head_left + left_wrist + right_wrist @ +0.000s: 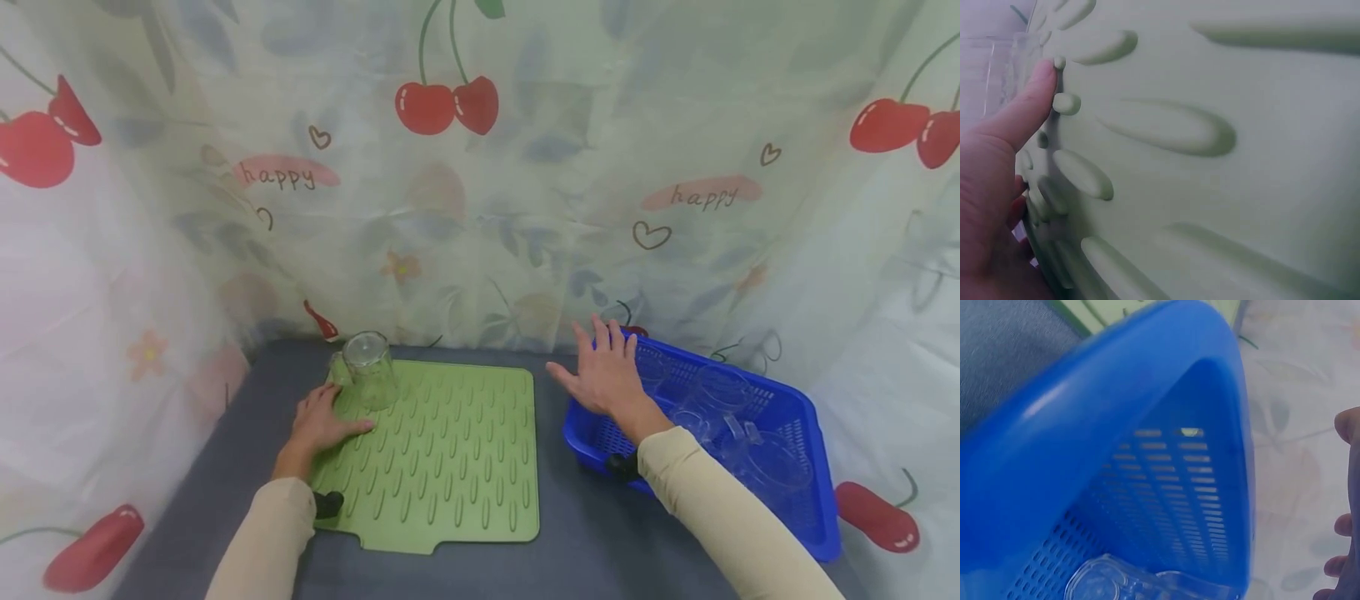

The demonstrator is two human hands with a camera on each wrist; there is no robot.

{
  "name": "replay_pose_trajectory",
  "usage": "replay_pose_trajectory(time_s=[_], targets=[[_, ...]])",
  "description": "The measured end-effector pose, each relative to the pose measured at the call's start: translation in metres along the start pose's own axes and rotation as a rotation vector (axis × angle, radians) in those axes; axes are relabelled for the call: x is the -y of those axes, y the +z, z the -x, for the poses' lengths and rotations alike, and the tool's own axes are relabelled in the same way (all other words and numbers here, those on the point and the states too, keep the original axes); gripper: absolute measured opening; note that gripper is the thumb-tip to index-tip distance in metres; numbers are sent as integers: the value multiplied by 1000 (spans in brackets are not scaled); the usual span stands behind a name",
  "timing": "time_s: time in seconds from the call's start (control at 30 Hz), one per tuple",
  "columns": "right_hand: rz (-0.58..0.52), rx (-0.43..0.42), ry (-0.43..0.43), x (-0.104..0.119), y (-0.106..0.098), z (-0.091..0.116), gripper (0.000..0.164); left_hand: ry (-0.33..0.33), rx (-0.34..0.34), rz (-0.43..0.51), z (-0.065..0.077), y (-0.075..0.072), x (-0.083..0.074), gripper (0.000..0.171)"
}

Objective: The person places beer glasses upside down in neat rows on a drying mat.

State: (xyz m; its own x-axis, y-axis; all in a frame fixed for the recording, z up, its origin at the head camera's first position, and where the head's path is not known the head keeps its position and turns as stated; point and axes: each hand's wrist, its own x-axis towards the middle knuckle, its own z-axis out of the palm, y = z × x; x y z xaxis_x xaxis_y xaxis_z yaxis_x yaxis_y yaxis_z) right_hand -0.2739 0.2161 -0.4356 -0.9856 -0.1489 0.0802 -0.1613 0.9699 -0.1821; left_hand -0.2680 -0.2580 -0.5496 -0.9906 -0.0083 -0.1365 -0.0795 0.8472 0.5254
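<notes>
A clear glass mug (371,375) stands base up at the far left corner of a green ribbed mat (450,450), its handle on the left. My left hand (322,423) rests at the mat's left edge just in front of the mug, thumb stretched out over the ribs. The left wrist view shows the thumb (1025,109) low over the mat, with the mug's glass beyond it. My right hand (603,375), fingers spread, is held over the far left corner of a blue plastic basket (813,467). It holds nothing.
Several clear glass pieces (776,462) lie in the basket, right of the mat. A dark grey cloth (585,533) covers the table. Behind and on both sides hangs a curtain (480,208) printed with cherries.
</notes>
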Motion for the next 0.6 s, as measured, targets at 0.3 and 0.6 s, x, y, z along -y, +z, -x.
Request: replay_pose_trajectory(time_s=[0.3, 0.6], targets=[[14, 14, 24, -12, -1, -1, 91, -1, -5, 24, 0, 0, 3, 112], [-11, 26, 94, -35, -1, -6, 92, -12, -11, 27, -1, 2, 4, 114]])
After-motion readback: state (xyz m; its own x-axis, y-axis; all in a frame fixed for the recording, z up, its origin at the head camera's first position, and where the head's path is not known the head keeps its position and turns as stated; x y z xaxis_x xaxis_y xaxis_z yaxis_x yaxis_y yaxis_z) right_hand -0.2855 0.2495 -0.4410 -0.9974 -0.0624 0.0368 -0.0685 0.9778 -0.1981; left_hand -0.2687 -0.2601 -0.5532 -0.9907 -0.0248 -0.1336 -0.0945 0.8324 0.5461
